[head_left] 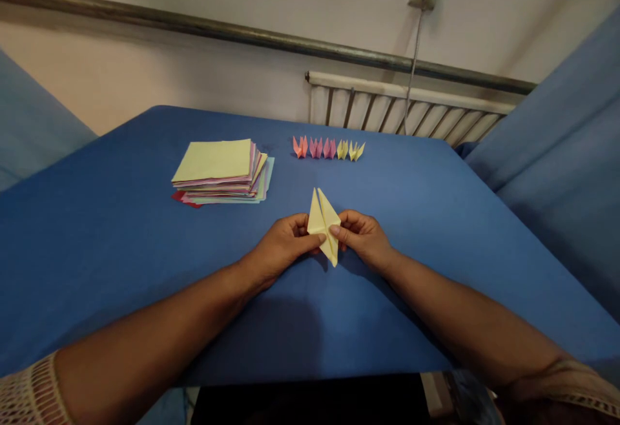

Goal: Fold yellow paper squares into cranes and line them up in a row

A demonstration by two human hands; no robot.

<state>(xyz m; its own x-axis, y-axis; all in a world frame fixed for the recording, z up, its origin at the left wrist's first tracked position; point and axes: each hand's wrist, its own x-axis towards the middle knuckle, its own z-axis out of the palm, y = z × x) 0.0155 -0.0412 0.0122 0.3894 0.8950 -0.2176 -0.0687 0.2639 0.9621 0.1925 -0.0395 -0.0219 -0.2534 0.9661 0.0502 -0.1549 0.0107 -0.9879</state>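
Note:
Between my two hands is a folded pale yellow origami paper (317,218), shaped like a long diamond with a split running down from its upper tip. My left hand (285,244) pinches its left edge, thumb on top and fingers behind. From the other side, my right hand (363,238) grips the right edge in the same way, its thumb pressed near the centre fold. The lower point of the paper is towards me. Parts of the fingers are hidden behind the sheet.
A blue-covered table (121,244) lies beneath. Back left stands a stack of coloured paper (213,161). Several small folded paper cranes (329,148), orange, pink and yellow, form a row at the back. Behind are a radiator (372,99), a pipe (252,36) and blue curtains (557,115).

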